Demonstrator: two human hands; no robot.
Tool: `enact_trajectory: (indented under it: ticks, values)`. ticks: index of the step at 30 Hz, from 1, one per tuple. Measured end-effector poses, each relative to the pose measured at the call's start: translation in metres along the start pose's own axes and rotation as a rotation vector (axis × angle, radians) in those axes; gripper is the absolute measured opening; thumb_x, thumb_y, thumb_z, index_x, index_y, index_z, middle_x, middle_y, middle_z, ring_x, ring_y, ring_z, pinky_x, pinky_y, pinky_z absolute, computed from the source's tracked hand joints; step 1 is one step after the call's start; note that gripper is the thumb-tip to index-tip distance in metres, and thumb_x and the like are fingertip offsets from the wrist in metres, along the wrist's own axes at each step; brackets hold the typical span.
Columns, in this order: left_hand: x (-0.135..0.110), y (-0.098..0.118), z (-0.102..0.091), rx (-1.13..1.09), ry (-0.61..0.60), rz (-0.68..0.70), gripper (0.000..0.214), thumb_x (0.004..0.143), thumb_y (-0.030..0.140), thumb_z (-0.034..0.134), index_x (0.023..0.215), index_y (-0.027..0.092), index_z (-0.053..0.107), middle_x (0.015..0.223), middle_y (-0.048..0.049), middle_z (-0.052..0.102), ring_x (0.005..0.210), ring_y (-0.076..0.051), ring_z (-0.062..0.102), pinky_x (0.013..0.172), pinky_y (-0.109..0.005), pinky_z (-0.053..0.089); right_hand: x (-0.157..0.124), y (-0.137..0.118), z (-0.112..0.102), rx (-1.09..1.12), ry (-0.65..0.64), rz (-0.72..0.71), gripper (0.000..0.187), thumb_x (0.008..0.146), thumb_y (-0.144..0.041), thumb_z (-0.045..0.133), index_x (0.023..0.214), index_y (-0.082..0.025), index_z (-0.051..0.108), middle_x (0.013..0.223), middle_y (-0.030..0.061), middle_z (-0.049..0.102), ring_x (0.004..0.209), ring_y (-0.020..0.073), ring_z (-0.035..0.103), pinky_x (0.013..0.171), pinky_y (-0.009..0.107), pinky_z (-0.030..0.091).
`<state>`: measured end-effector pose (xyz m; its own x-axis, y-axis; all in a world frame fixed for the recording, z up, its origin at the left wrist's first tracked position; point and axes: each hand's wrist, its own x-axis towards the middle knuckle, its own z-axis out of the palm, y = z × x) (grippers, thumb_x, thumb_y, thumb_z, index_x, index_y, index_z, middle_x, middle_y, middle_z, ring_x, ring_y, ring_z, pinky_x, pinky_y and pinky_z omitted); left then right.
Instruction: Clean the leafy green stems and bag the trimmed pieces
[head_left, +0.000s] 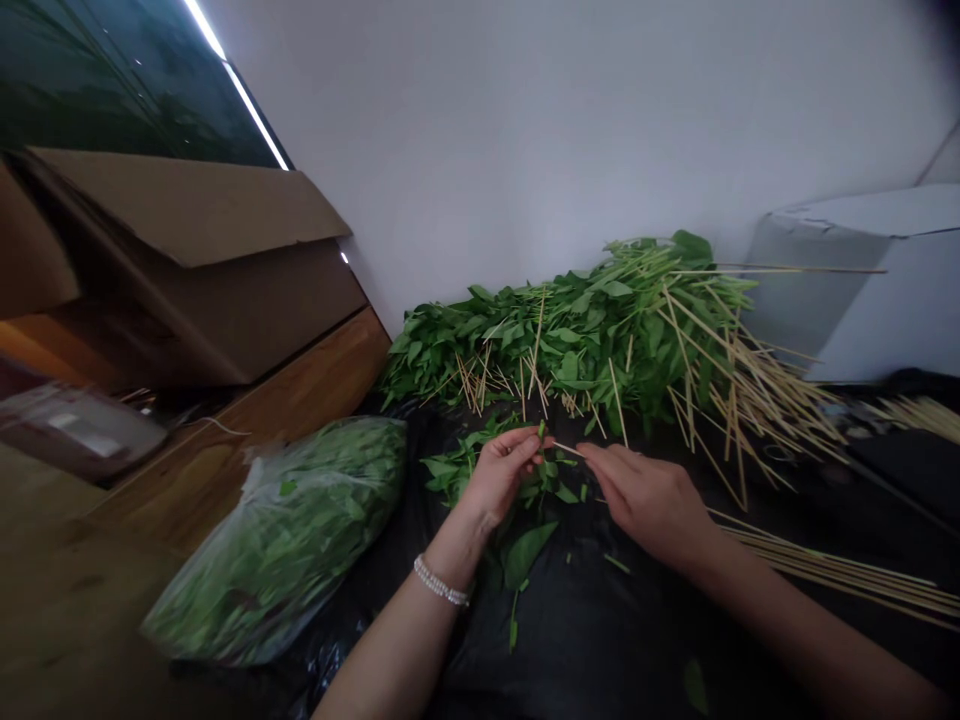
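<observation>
My left hand (511, 468), with a beaded bracelet on its wrist, pinches a short green stem (541, 430) between thumb and fingertips. From the right, my right hand (645, 498) grips a thin wooden stick (568, 450), whose tip points at the stem in the left hand. Whether the stick has pierced the stem is too small to tell. Under and behind the hands lies a small heap of loose green leaves (457, 468). One large leaf (529, 553) rests on the black plastic sheet (570, 650) just below my left hand, among cut stem bits.
A long pile of leafy greens (570, 330) with many sticks lies against the white wall (525, 150). Several sticks (840, 570) lie at right. A clear bag of leaves (300, 540) is at left, near a cardboard box (225, 270). A white container (855, 280) stands back right.
</observation>
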<state>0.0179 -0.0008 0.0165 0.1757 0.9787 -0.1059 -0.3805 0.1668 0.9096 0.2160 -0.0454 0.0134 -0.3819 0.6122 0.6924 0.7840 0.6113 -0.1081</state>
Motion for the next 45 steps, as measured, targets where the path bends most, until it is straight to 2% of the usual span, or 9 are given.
enact_trajectory:
  ticks: [5,14,22,35,45]
  values:
    - [-0.0033,-0.0026,0.0037,0.011,0.010,-0.021,0.036,0.058,0.027,0.087,0.089,0.012,0.074,0.086,-0.0068,0.074,0.057,-0.005,0.056,0.052,-0.017,0.041,-0.0024,-0.0014,0.0040,-0.034,-0.043,-0.006,0.031,0.094,-0.012,0.041,0.116,-0.015,0.062,0.081,0.0039,0.069,0.067,0.0142,0.065,0.059,0.025,0.045]
    - [-0.0039,-0.0059,0.0046,0.020,-0.023,-0.021,0.031,0.060,0.026,0.087,0.085,0.013,0.075,0.080,-0.0057,0.075,0.058,-0.005,0.057,0.056,-0.016,0.041,-0.0024,-0.0009,0.0046,-0.061,-0.054,0.027,0.030,0.094,-0.013,0.042,0.116,-0.015,0.062,0.081,0.0026,0.068,0.065,0.0144,0.066,0.057,0.026,0.043]
    - [-0.0032,-0.0065,0.0044,0.019,0.004,-0.010,0.031,0.058,0.026,0.087,0.084,0.014,0.076,0.078,-0.0047,0.074,0.057,-0.004,0.056,0.057,-0.015,0.042,-0.0038,0.0001,0.0074,-0.089,-0.067,0.037,0.030,0.093,-0.014,0.043,0.116,-0.017,0.062,0.081,0.0028,0.068,0.064,0.0138,0.065,0.056,0.025,0.040]
    - [-0.0038,-0.0057,0.0051,-0.033,0.017,-0.028,0.033,0.055,0.025,0.089,0.083,0.013,0.076,0.075,-0.0044,0.074,0.056,-0.004,0.056,0.058,-0.016,0.043,-0.0047,-0.0018,0.0101,-0.057,-0.041,0.052,0.031,0.094,-0.015,0.041,0.116,-0.014,0.063,0.082,0.0040,0.068,0.066,0.0147,0.066,0.057,0.026,0.043]
    - [-0.0039,-0.0068,0.0068,0.001,0.024,-0.004,0.030,0.056,0.025,0.088,0.080,0.012,0.076,0.074,-0.0052,0.074,0.057,-0.005,0.057,0.058,-0.016,0.044,-0.0047,-0.0034,0.0098,-0.064,-0.078,0.071,0.031,0.091,-0.013,0.044,0.116,-0.015,0.062,0.082,0.0036,0.068,0.065,0.0153,0.066,0.056,0.026,0.043]
